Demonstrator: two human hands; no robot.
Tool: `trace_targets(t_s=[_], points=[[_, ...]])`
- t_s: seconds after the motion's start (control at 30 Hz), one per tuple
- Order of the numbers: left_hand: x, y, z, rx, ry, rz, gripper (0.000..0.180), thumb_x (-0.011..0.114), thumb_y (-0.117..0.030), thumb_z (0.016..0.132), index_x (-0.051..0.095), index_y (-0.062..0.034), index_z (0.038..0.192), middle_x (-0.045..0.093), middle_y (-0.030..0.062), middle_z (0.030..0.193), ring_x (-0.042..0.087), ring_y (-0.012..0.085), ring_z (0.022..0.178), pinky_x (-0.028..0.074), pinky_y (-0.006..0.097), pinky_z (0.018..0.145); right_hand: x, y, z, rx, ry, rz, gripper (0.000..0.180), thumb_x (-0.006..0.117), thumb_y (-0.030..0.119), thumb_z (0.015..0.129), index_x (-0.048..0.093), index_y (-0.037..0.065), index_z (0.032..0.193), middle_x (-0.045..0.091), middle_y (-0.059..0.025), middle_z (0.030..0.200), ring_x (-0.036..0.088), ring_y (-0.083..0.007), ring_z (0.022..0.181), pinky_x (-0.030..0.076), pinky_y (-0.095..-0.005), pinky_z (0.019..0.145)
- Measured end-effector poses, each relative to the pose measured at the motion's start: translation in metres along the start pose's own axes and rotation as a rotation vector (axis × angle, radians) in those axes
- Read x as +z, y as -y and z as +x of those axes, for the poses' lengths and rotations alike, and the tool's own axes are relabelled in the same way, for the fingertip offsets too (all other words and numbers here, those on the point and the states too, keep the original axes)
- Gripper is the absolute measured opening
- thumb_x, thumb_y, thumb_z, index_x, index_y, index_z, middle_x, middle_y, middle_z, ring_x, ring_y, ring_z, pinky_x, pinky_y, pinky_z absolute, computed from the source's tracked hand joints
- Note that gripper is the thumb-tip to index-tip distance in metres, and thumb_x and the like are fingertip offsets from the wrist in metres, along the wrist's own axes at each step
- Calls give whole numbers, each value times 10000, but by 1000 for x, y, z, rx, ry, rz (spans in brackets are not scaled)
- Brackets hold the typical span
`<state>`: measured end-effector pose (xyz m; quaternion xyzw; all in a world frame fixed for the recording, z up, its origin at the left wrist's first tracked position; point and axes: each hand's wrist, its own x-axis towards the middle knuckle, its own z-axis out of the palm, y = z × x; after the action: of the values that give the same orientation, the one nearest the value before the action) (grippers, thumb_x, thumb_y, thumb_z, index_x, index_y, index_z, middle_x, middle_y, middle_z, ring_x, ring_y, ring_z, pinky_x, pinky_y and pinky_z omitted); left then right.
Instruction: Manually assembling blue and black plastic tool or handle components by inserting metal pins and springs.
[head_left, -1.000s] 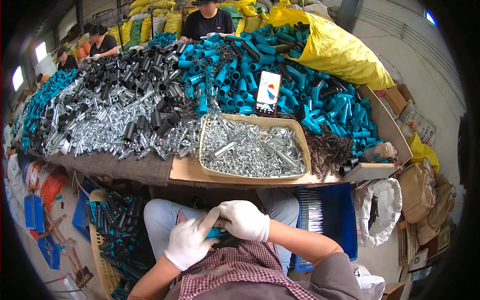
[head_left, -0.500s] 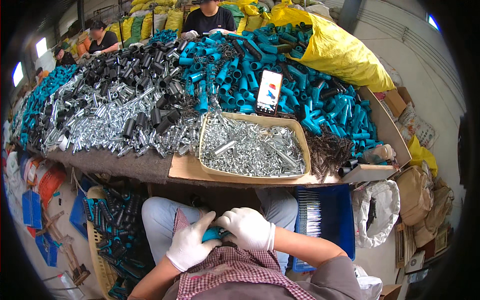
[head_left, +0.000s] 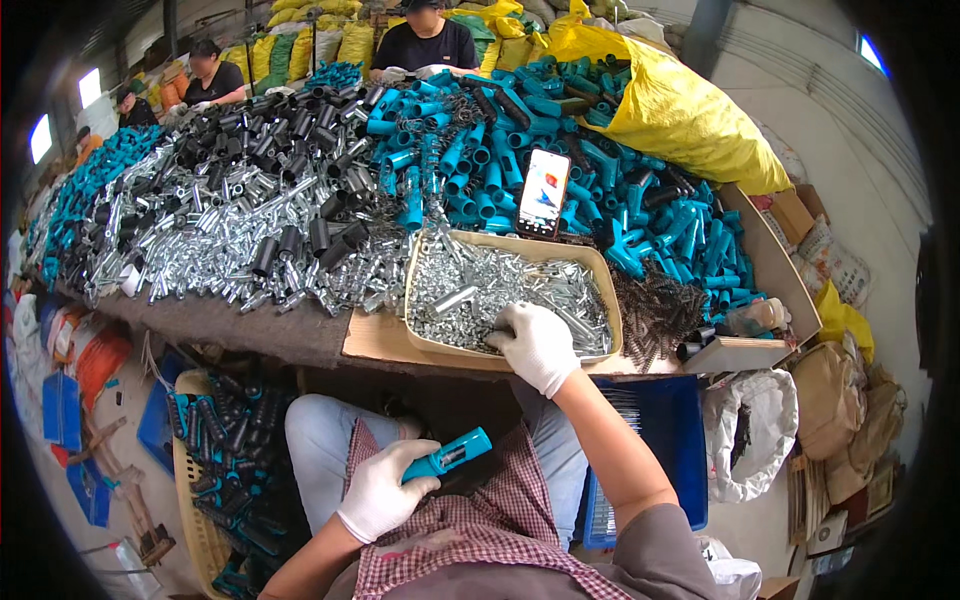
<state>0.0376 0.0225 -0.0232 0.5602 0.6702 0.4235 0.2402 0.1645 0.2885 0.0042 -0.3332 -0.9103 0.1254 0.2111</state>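
Note:
My left hand (head_left: 388, 492), in a white glove, is closed around a teal plastic tube-like handle (head_left: 462, 450) above my lap. The handle has a cut-out in its side and points up to the right. My right hand (head_left: 540, 350), gloved too, reaches over the front of a cream tray (head_left: 411, 275). Its fingers are bent together among small silvery metal parts (head_left: 455, 268); whatever they pinch is hidden. A larger metal tube (head_left: 453, 301) lies on the parts to the left of that hand.
A phone (head_left: 543, 195) leans behind the tray, against heaped teal handles (head_left: 700, 225). Metal tubes (head_left: 190, 240) and black sleeves (head_left: 265, 255) cover the left. Dark springs (head_left: 655, 310) lie right. Below stand a crate (head_left: 187, 460) of black-and-teal pieces and a blue bin (head_left: 690, 450). Co-workers (head_left: 425, 45) sit opposite.
My right hand has left the teal handle and moved up and forward into the tray. My left hand keeps the handle, which now shows its length.

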Motion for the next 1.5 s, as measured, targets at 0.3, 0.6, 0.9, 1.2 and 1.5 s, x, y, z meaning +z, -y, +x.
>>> trace_targets(t_s=[0.3,0.6,0.9,1.2,1.5], points=[[-4,14,2,-97,-102,-191,434,792,-76,741,661,-33,1152,693,150,1024,699,287,945,539,352,842,10,-20,-1,-38,-275,179,86,679,132,828,694,60,874,685,-147,858,660,-346,858,515,-420,766],[-6,16,11,-365,-30,-808,415,652,-59,864,580,62,1254,666,110,984,634,130,767,523,271,644,-7,-4,-18,181,-236,694,93,684,90,827,689,25,893,688,-78,816,641,-193,736,509,-311,709],[8,10,20,-145,-251,-646,438,610,-10,857,548,65,1284,620,87,1059,616,139,906,519,275,803,27,87,-79,86,131,811,110,766,55,788,674,12,829,690,-79,794,660,-135,750,530,-291,710],[-11,18,4,-252,-129,-820,449,622,-28,884,539,82,1312,644,101,1061,638,148,866,548,288,750,49,78,-72,278,357,1164,216,802,139,798,656,23,908,671,-18,840,610,-100,797,516,-277,748],[-30,30,-3,-242,-215,-849,504,640,-117,907,494,91,1342,655,137,972,647,176,768,550,306,699,37,115,-21,-69,495,965,335,786,260,826,662,47,1053,675,-112,877,663,-193,843,533,-361,792]])
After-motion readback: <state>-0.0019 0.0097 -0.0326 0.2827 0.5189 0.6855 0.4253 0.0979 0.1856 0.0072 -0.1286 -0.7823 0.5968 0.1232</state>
